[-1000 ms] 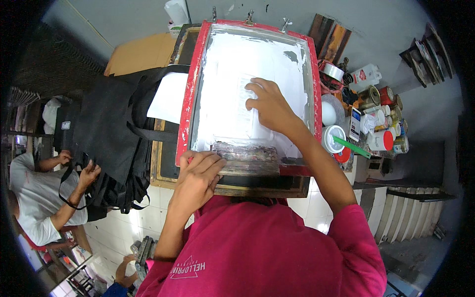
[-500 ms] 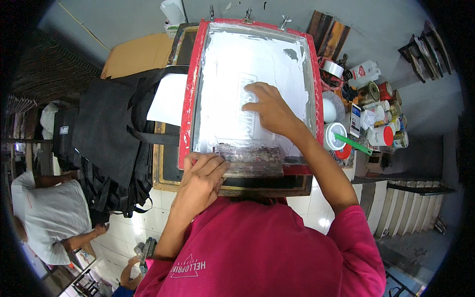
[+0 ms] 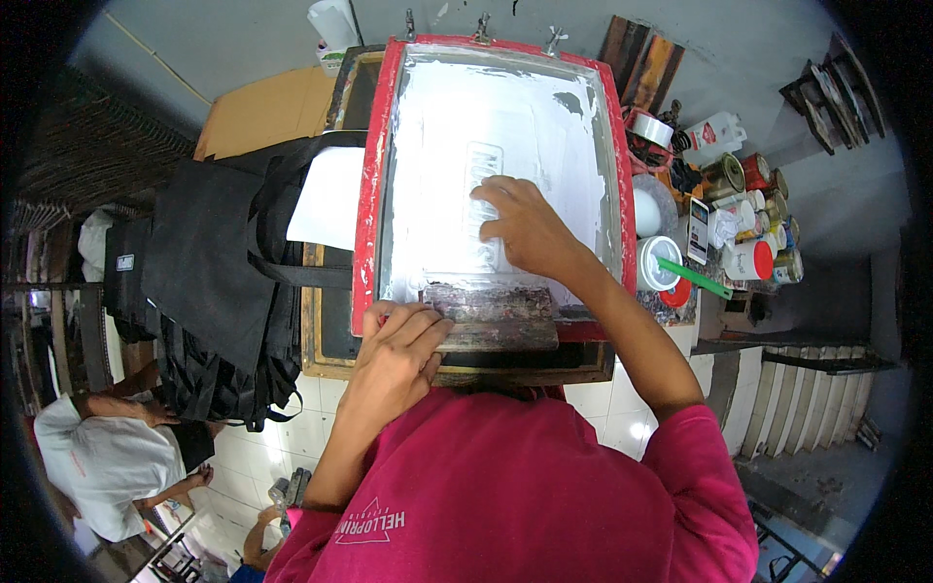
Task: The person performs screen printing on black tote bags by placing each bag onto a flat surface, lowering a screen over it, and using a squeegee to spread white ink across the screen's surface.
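Note:
A red screen-printing frame [image 3: 370, 194] lies in front of me, its mesh [image 3: 457, 107] coated with white ink and a pale ribbed design near the middle. My right hand [image 3: 530, 225] is over this design, fingers bent and thumb apart from them, fingertips at the mesh; I see nothing held. At the near left corner my left hand [image 3: 394, 355] curls its fingers over the frame's edge, next to a squeegee [image 3: 491, 316] with a worn dark wooden handle. The squeegee leans across the near edge of the frame.
Black fabric bags [image 3: 214, 243] are piled at left beside a white sheet [image 3: 328, 199]. At right stand a white tub [image 3: 661, 255] with a green-handled tool [image 3: 700, 279], a phone [image 3: 698, 231] and several paint cans [image 3: 724, 180]. A person in white [image 3: 117, 457] is at lower left.
My right hand has shifted slightly toward me over the design. My left hand stays at the corner. The person in white has moved a little, lower in the view.

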A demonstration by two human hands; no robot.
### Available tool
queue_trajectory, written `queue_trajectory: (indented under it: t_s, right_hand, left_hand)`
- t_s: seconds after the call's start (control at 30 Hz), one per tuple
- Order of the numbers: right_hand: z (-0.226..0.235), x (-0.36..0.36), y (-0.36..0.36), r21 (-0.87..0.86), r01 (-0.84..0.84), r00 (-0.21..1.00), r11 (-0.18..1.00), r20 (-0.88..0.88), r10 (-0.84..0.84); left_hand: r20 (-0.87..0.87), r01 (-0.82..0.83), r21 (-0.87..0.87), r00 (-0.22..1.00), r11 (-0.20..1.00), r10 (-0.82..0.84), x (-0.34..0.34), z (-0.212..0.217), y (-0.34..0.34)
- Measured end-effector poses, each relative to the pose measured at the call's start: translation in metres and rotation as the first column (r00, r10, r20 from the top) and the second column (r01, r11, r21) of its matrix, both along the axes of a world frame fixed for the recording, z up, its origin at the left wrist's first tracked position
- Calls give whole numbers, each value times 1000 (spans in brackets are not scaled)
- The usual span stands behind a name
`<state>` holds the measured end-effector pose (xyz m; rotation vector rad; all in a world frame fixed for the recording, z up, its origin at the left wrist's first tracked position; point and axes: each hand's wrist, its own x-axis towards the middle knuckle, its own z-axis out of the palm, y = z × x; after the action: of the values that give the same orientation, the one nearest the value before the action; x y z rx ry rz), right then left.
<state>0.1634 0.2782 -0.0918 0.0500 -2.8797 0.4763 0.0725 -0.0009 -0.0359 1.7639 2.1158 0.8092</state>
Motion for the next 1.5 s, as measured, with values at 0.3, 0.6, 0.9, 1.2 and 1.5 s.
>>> queue_trajectory:
  t_s: [0.3, 0.6, 0.9, 1.2, 1.5]
  right_hand:
    - [3, 2, 2, 40, 101, 991, 994, -93, -97]
    - [-12, 1, 1, 53, 1, 995, 999, -103, 5]
    - [0, 27, 16, -5, 85, 996, 996, -38, -85]
    - [5, 28, 16, -32, 146, 989, 989, -17, -146]
    - [0, -5, 38, 43, 246, 966, 968, -98, -241]
  left_hand:
    - [11, 2, -12, 1000, 1000, -2, -1, 0, -2]
    - [21, -6, -24, 1000, 1000, 6, 0, 1, -1]
    - [56, -27, 7, 998, 1000, 26, -1, 2, 0]
    - [65, -30, 10, 997, 999, 30, -4, 8, 3]
    - [66, -76, 66, 995, 995, 72, -7, 9, 2]
